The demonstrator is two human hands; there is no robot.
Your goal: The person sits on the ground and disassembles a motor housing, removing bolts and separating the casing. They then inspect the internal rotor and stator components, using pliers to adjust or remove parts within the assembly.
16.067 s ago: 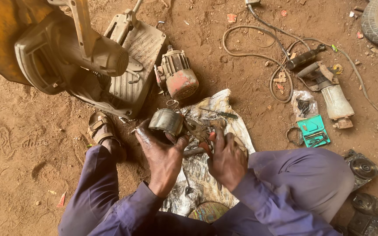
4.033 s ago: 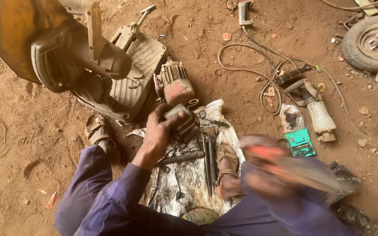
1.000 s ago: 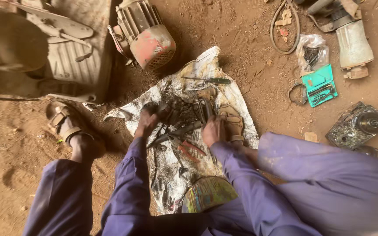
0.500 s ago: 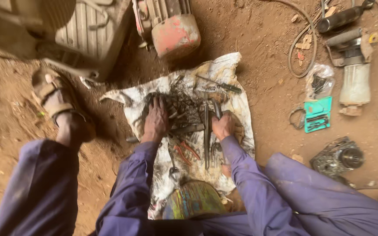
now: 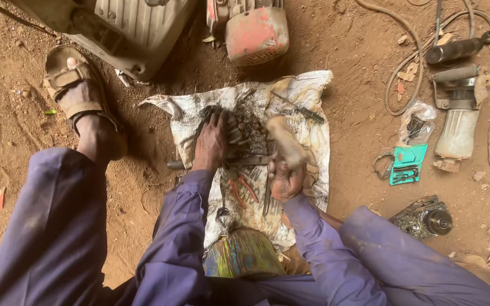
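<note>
Sorting through the heap of dark metal tools [image 5: 245, 136] at the middle of the stained cloth [image 5: 307, 90], it seems. Left hand [image 5: 211, 141] lies flat on them, fingers spread; right hand [image 5: 284, 164] grips one pale piece, which I cannot tell. Picking the right tool calls for care. Red motor [image 5: 256, 31] sits beyond the cloth's far edge.

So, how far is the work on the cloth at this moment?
Tools already lie spread on the dirty white cloth. In hand: the left hand presses on the dark pile of metal parts, and the right hand grips a dirty, blurred piece. Left untouched: the red-handled pliers, the red-capped motor and the green tool case.
</note>
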